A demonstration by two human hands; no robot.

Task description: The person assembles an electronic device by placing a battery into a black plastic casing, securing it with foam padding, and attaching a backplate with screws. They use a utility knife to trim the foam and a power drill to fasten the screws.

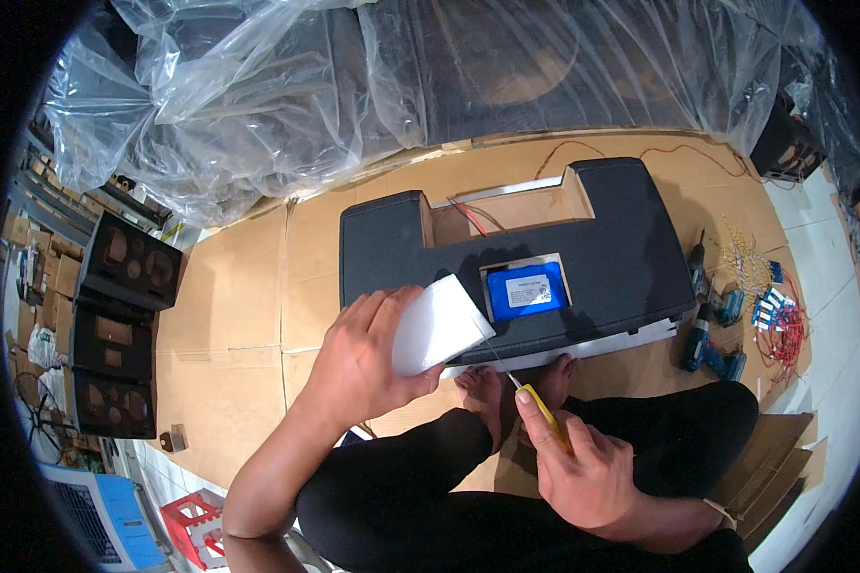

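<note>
My left hand (373,349) grips a white foam block (438,327), fingers over its far side and thumb near its lower edge. In my right hand (583,468) is a yellow-handled cutter (543,416), its long thin blade reaching up to the block's right edge. Whether the blade is in the foam or only beside it, I cannot tell. Just beyond both hands lies a black speaker-like cabinet (392,248). A blue battery pack (526,289) with a white label sits in its small rectangular cutout. Red and dark wires (470,218) come out in the larger notch behind.
Cordless drills (702,349) lie right of the cabinet, beside a red wire bundle (782,334). More black cabinets (115,344) stand at the left. Cardboard (229,353) covers the floor. Clear plastic sheeting (248,95) hangs along the back. A red crate (189,525) is at lower left.
</note>
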